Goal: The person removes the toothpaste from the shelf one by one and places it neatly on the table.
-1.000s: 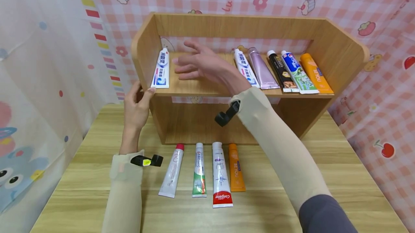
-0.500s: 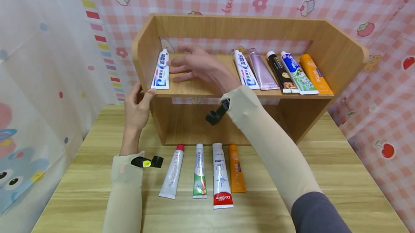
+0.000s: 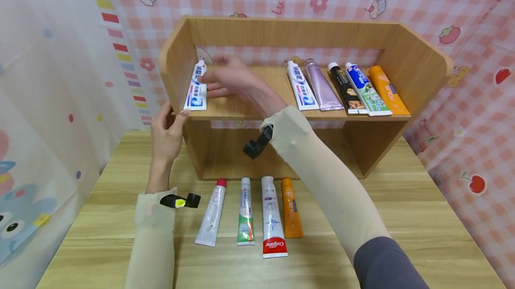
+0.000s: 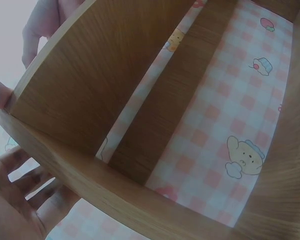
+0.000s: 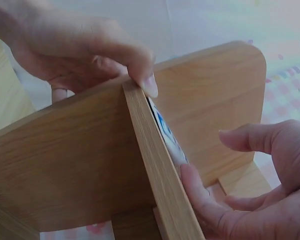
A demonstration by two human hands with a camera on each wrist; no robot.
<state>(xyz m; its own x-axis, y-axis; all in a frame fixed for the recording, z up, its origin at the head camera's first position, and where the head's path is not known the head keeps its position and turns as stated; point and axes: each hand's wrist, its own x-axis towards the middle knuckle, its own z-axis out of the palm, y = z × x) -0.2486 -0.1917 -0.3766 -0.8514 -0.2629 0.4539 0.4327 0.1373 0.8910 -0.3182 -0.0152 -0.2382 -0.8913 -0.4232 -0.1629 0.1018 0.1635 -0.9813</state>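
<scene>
My left hand (image 3: 166, 132) holds the left side panel of the wooden shelf unit (image 3: 297, 34), thumb at the upper board's front edge and fingers round the outside. In the right wrist view that thumb lies right by the tail end of a white and blue toothpaste tube (image 3: 196, 90), which lies on the upper board against the left panel. My right hand (image 3: 231, 77) reaches over the board, fingers loosely extended at this tube's right side and overlapping it. Thumb and fingers (image 5: 197, 192) stand apart in the right wrist view, one fingertip right at the tube.
On the upper board's right lie a second white and blue tube (image 3: 301, 88), a purple tube (image 3: 322, 85), a black tube (image 3: 346, 88), a blue-green tube (image 3: 368, 90) and an orange tube (image 3: 388, 90). Several tubes, including a Colgate toothpaste (image 3: 273, 217), lie on the table (image 3: 322, 257) in front.
My right hand has moved left along the upper board, up to the leftmost toothpaste tube. My left hand keeps its hold on the side panel. The view has shifted slightly.
</scene>
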